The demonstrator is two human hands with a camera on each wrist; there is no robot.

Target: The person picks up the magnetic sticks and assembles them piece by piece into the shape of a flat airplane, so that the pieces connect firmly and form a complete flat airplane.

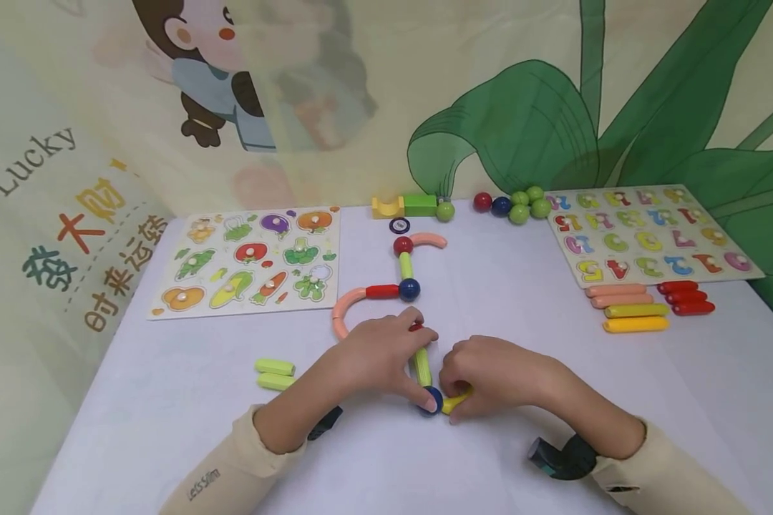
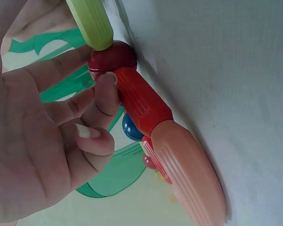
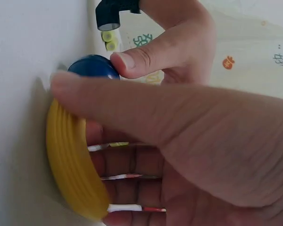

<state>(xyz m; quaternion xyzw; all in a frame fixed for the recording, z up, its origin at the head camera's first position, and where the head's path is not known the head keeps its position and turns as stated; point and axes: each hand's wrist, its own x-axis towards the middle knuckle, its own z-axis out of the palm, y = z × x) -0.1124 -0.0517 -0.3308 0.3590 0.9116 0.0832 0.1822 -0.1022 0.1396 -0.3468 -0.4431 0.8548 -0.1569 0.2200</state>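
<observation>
A chain of magnetic rods and balls lies on the table. My left hand [image 1: 376,354] spans one part of it: the thumb presses the near blue ball [image 1: 434,392], and the fingers are at a red ball [image 2: 112,57]. A lime rod [image 1: 421,366] joins these balls. In the left wrist view, a red rod [image 2: 144,101] and a pink curved rod [image 2: 188,174] follow the red ball. My right hand [image 1: 489,375] pinches a yellow curved rod [image 3: 70,155], its end against the near blue ball. The thumb partly covers that contact in the right wrist view.
Two lime rods [image 1: 275,374] lie left of the left hand. Puzzle boards stand left [image 1: 161,272] and right [image 1: 570,250]. Pink, yellow and red rods [image 1: 636,325] lie at right. Several balls [image 1: 518,214], blocks [image 1: 419,206] and a round chip [image 1: 399,226] are at the back.
</observation>
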